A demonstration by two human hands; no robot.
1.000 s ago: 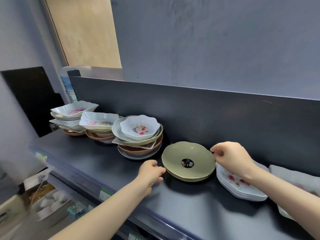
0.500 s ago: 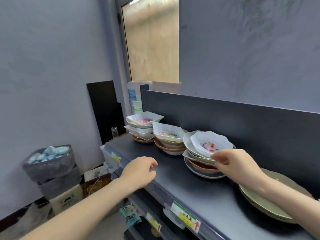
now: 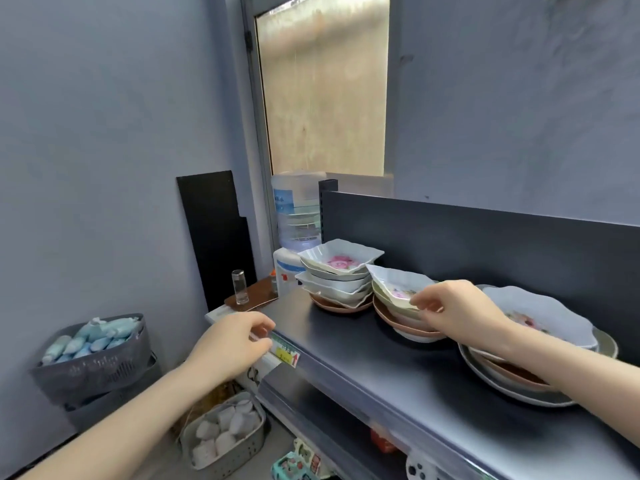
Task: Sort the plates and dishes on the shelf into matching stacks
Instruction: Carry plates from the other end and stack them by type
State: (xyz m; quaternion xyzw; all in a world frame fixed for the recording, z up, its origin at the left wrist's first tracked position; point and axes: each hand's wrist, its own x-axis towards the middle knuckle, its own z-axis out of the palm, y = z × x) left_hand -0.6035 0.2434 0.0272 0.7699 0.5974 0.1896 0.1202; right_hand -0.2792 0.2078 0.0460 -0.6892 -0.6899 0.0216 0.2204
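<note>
- The right hand (image 3: 460,311) reaches over the shelf. Its grip is narrowed to a pinch, with thumb and fingertips (image 3: 417,302) pressed together on the near rim of the white square dish with a faint flower print (image 3: 398,284).
- That dish is the top piece of the middle stack (image 3: 405,320) and sits tilted, its far corner raised. Under it are a pale green dish, salmon-brown plates and a white bowl at the bottom.
- The left hand (image 3: 233,344) hangs in front of the shelf's front edge, just beside the green and yellow price label (image 3: 285,353). Its grip is loosely curled, holds nothing, and touches no dish.
- The dark grey metal shelf (image 3: 346,362) carries three stacks along its back panel.
- In the far left stack, a white square dish with a pink print (image 3: 341,259) tops several white dishes and a brown plate.
- In the stack on the right, a white scalloped bowl with a flower print (image 3: 540,313) sits on brown, grey and green plates, partly behind the right forearm.
- Past the shelf's left end are a water dispenser with a clear bottle (image 3: 298,209), a small clear glass (image 3: 239,287) on a brown board, and a black panel (image 3: 211,230) leaning on the wall.
- On the floor are a grey basket of pale blue packets (image 3: 93,355) and a grey basket of white packets (image 3: 225,434).
</note>
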